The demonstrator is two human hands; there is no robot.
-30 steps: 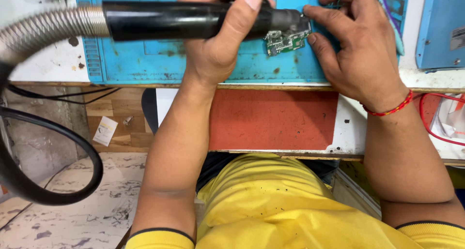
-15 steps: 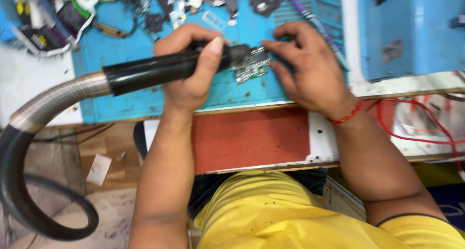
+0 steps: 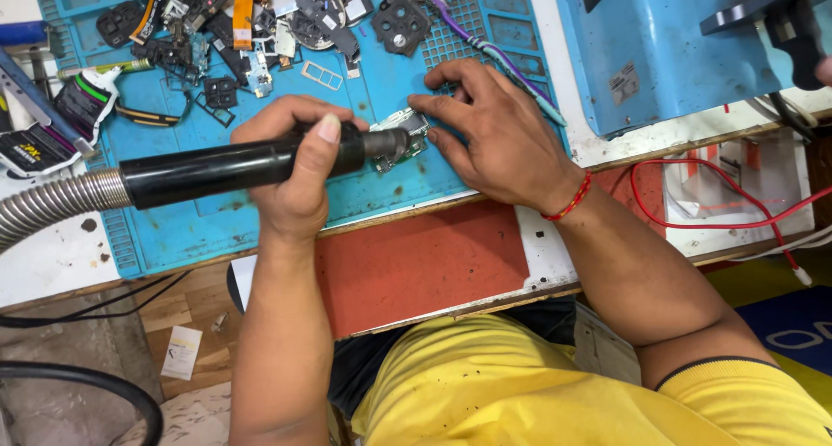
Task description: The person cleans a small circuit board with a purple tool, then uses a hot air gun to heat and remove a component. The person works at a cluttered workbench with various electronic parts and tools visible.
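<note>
The left hand (image 3: 299,164), in the middle of the frame, is wrapped around a black hot-air handle (image 3: 234,164), fingers curled over the barrel and the thumb laid along its top. The handle lies almost level, running from the left edge toward the centre, and a ribbed metal hose (image 3: 52,205) leaves its rear end toward the left border. Its metal nozzle (image 3: 386,143) points right and sits just over a small circuit board (image 3: 400,138).

The right hand (image 3: 498,138), just right of centre, has its fingers spread and bent down; the fingertips (image 3: 426,108) press on the far edge of the circuit board, steadying it against the mat. A red thread bracelet (image 3: 568,199) circles that wrist.

The circuit board lies flat on a blue work mat (image 3: 217,229), near the middle of the frame and between the 2 hands. The mat covers the upper left part of the tabletop (image 3: 52,264), whose surface is white and stained. Along the top of the mat lies a heap of small phone parts (image 3: 251,21): black frames, orange flex cables, camera modules. A purple-handled tool (image 3: 485,47) lies slanted across the mat's gridded upper right corner.

At the upper right stands a blue machine housing (image 3: 659,47). A red wire (image 3: 719,212) loops across the right side of the tabletop. A red panel (image 3: 407,268) sits below the tabletop edge, above the person's yellow shirt (image 3: 520,385).
</note>
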